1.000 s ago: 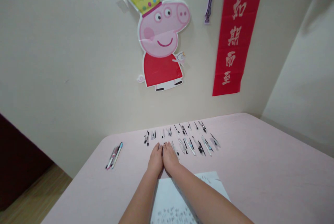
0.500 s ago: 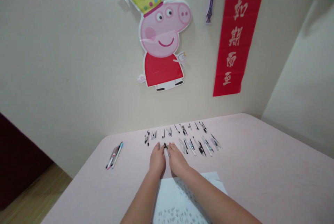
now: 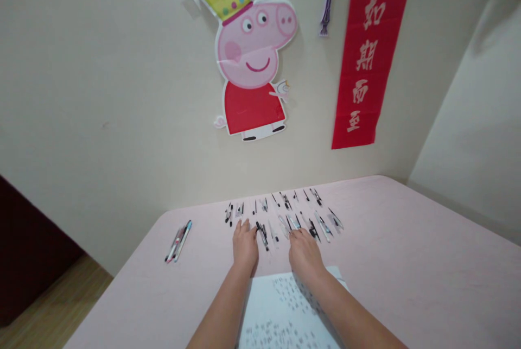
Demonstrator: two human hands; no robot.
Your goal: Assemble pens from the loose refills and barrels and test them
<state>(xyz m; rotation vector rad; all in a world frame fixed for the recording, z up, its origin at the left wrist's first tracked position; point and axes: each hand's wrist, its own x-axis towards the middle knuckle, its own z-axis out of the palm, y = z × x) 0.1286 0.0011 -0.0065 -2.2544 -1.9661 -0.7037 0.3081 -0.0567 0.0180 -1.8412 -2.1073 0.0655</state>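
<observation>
Both my hands lie flat on a pink table (image 3: 407, 262), fingers stretched toward two rows of small pen parts (image 3: 285, 213). My left hand (image 3: 245, 243) rests at the left end of the near row, its fingertips by a black pen piece (image 3: 262, 235). My right hand (image 3: 303, 248) lies further right, its fingertips touching the middle pieces of the near row. Neither hand grips anything.
A written sheet of paper (image 3: 285, 311) lies under my forearms at the table's near edge. Several whole pens (image 3: 178, 241) lie together at the left. A cartoon pig cut-out (image 3: 250, 56) and a red banner (image 3: 366, 50) hang on the wall behind.
My hands, first pressed together over the near row's left part, have parted. The right hand slid to the right along the row and uncovered several pieces; the left stayed almost in place.
</observation>
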